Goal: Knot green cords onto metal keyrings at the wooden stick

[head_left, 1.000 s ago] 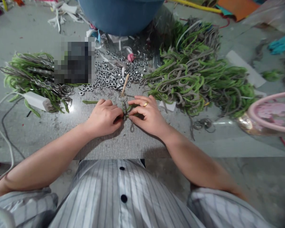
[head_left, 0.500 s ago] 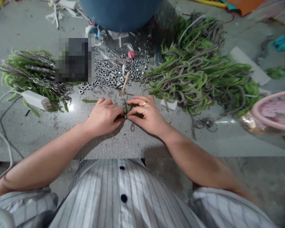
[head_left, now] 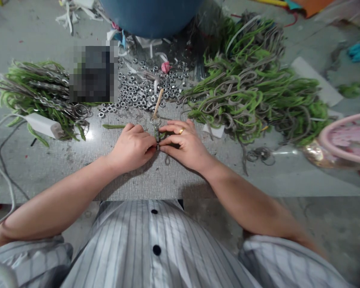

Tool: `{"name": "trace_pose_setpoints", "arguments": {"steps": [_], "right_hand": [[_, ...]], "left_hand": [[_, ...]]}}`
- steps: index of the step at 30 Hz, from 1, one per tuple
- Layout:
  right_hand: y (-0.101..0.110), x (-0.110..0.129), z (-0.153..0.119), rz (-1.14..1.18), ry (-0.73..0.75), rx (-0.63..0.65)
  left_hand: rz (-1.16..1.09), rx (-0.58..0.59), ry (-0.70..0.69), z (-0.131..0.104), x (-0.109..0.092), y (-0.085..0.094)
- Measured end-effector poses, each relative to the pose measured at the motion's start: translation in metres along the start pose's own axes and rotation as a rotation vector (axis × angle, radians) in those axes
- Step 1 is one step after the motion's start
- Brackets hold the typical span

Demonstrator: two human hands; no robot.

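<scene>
A green and grey cord piece with metal nuts lies between my hands, its upper end at a metal ring beside a wooden stick. My left hand is closed, thumb and fingers pinching the piece from the left. From the right, my right hand, with a gold ring on one finger, pinches it with thumb and fingertips. A small grey loop shows below the fingertips. One green cord end sticks out above my left hand.
Many loose nuts are spread beyond my hands. Green and grey cords are heaped at the right, finished-looking bundles at the left by a white charger. A blue tub stands behind; a pink-rimmed basket is far right.
The whole view has shifted very slightly. Both hands keep their hold on the cord piece with almost no visible movement.
</scene>
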State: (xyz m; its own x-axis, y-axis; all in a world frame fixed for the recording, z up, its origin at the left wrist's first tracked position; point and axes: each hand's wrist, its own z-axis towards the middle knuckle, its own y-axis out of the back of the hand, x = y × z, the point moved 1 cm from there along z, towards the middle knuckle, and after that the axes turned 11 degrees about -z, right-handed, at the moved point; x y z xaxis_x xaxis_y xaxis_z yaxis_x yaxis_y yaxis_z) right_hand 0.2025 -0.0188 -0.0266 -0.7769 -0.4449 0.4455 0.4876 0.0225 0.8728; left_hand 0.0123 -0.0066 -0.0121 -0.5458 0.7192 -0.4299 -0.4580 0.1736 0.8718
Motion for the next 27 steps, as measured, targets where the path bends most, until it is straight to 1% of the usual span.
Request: {"name": "trace_pose_setpoints", "arguments": {"steps": [9,15,19,27], "right_hand": [[0.000,0.002,-0.001,-0.019,0.040,0.048],[-0.002,0.003,-0.002,-0.033,0.039,0.010],[-0.001,0.003,-0.002,-0.018,0.058,-0.004],[-0.003,0.002,-0.002,-0.016,0.025,0.021]], "left_hand": [[-0.021,0.011,0.003,0.000,-0.001,0.002],[-0.065,0.031,0.028,0.001,-0.003,0.005],[-0.097,0.048,0.063,0.002,-0.004,0.011],[-0.019,-0.016,0.096,0.003,-0.003,0.030]]}}
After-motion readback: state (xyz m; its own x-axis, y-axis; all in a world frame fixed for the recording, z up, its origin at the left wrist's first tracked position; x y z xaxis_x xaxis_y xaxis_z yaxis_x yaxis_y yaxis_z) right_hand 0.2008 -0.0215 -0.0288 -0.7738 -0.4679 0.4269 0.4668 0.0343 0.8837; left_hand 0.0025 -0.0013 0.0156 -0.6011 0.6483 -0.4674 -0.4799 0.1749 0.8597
